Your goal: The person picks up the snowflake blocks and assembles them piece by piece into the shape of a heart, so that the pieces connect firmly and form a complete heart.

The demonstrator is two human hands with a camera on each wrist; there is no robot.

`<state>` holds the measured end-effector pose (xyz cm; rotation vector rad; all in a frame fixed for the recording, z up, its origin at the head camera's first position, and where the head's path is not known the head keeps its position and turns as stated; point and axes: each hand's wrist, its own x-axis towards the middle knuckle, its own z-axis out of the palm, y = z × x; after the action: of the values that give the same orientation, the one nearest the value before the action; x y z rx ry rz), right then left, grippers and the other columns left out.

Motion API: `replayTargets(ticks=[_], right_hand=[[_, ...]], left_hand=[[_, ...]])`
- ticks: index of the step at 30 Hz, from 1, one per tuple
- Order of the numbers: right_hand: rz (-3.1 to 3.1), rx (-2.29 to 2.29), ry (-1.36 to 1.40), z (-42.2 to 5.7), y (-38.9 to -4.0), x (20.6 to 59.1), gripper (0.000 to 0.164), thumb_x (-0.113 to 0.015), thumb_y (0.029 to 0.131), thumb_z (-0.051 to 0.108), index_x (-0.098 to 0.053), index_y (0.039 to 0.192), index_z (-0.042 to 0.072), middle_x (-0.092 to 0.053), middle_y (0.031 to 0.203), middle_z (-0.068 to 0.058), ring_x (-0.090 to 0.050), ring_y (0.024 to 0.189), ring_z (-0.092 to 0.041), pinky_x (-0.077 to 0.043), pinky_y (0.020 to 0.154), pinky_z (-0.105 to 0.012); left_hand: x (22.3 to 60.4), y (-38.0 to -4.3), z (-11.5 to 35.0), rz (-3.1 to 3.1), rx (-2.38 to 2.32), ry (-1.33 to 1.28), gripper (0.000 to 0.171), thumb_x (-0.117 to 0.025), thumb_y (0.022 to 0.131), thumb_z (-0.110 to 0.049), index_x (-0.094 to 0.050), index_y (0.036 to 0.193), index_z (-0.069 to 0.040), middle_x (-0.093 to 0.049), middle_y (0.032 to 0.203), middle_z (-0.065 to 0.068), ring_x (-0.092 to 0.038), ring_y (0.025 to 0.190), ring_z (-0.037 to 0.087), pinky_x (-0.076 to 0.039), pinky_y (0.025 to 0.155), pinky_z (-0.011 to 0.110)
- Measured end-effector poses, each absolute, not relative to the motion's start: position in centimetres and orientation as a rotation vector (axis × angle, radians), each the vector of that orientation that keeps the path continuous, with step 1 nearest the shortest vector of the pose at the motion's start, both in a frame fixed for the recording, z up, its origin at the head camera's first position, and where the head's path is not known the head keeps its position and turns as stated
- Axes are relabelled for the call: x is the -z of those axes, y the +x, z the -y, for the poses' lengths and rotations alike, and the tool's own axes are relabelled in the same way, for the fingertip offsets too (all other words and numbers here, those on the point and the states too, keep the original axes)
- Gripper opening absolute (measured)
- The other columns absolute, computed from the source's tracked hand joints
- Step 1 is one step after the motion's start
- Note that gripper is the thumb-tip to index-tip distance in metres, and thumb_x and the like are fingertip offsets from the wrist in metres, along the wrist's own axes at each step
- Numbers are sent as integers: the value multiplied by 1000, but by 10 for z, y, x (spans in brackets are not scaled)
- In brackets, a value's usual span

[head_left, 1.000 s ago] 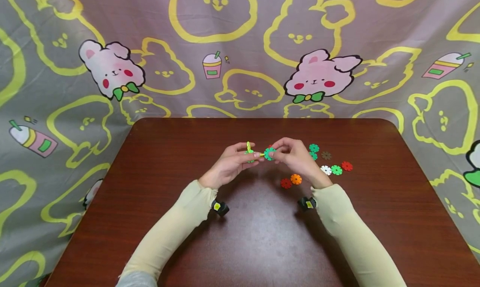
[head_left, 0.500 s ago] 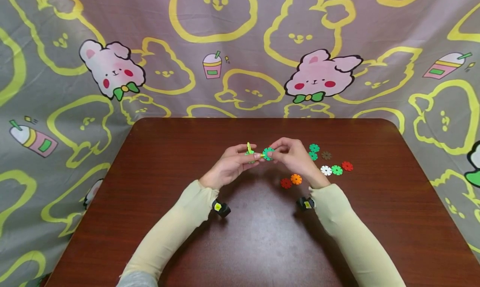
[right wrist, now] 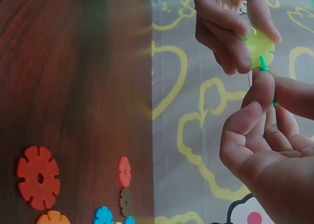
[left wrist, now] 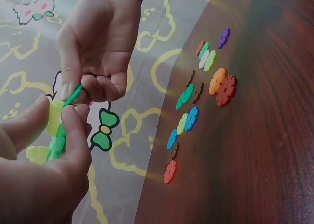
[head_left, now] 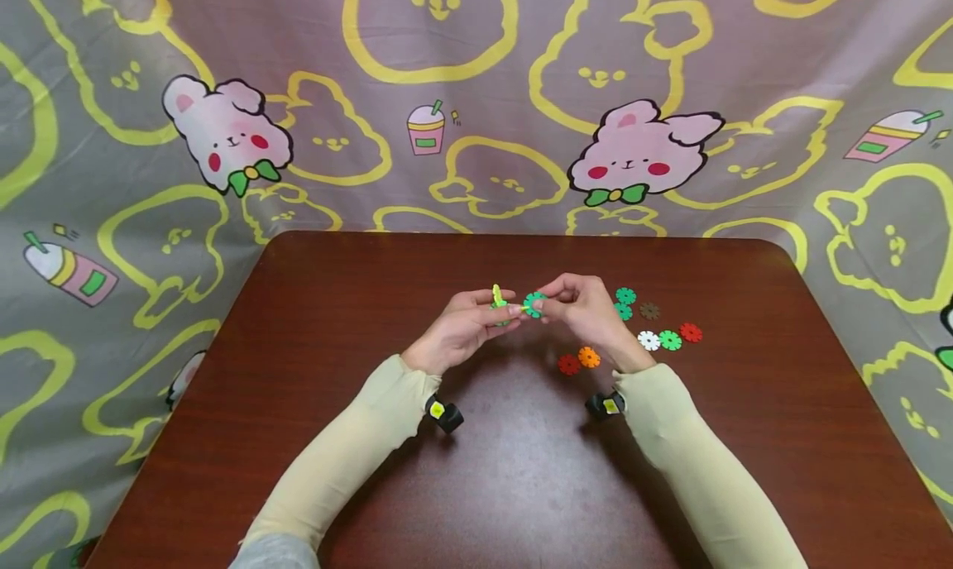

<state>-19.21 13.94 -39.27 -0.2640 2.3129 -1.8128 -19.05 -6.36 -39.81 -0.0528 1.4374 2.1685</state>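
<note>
Your left hand (head_left: 463,321) pinches a yellow notched plastic disc (right wrist: 261,46); right of it, your right hand (head_left: 586,306) pinches a green notched plastic disc (head_left: 532,301) crosswise, edges meeting.

Dark reddish-brown table (head_left: 357,275), wood grain, far corners rounded, took up the lower middle. Grey fabric backdrop (head_left: 506,102), pinkish toward the top, hung behind it and along both sides, lightly creased. Printed with thick yellow outlines (head_left: 435,75) of animal faces, pale pink bunny heads (head_left: 639,157) with green bows, and pink drink cups (head_left: 426,139) with green straws. Pale glare (head_left: 506,470) showed on the near tabletop; far part looked darker.
</note>
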Motion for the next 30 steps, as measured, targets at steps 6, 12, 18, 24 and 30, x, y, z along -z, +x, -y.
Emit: replayTargets(ticks=[6, 12, 18, 24, 30], right_hand=[[-2336, 1786, -291, -140, -193, 391, 22, -71, 87, 12, -66, 101, -5, -73, 91, -17, -69, 66, -15, -59, 75, -38], [-2335, 1795, -277, -138, -192, 389, 21, -72, 86, 11, -66, 99, -5, -73, 89, -18, -69, 65, -15, -58, 69, -31], [-2278, 1816, -284, -140, -195, 390, 21, -71, 87, 10, -66, 101, -5, -72, 89, -17, -70, 67, -17, -59, 74, -40], [-2248, 1772, -282, -142, -199, 392, 25, -70, 88, 15, -66, 105, -3, -73, 89, -11, -70, 79, -31, -58, 78, -43], [-2363, 1686, -297, -156, -206, 396, 33, -65, 93, 28, -65, 112, 0, -71, 92, -18, -68, 78, -31, -58, 75, -38]], left_hand=[[399, -191, 62, -1440, -2173, -60, 29, -60, 91, 4, -52, 119, 7, -69, 89, 4, -70, 86, 14, -53, 93, 34], [401, -193, 60, -1467, -2166, -37, 38, -61, 91, 4, -49, 126, 12, -68, 91, 4, -69, 95, 19, -45, 103, 43], [401, -194, 61, -1455, -2141, -45, 44, -62, 90, 3, -45, 130, 6, -67, 96, 7, -71, 87, 17, -52, 95, 37], [400, -194, 63, -1532, -2052, -1, 49, -66, 89, -3, -43, 133, -3, -71, 92, 8, -72, 80, 16, -47, 101, 48], [400, -195, 65, -1565, -2019, 30, 46, -66, 90, -6, -45, 131, 0, -69, 98, 7, -72, 82, 15, -53, 92, 39]])
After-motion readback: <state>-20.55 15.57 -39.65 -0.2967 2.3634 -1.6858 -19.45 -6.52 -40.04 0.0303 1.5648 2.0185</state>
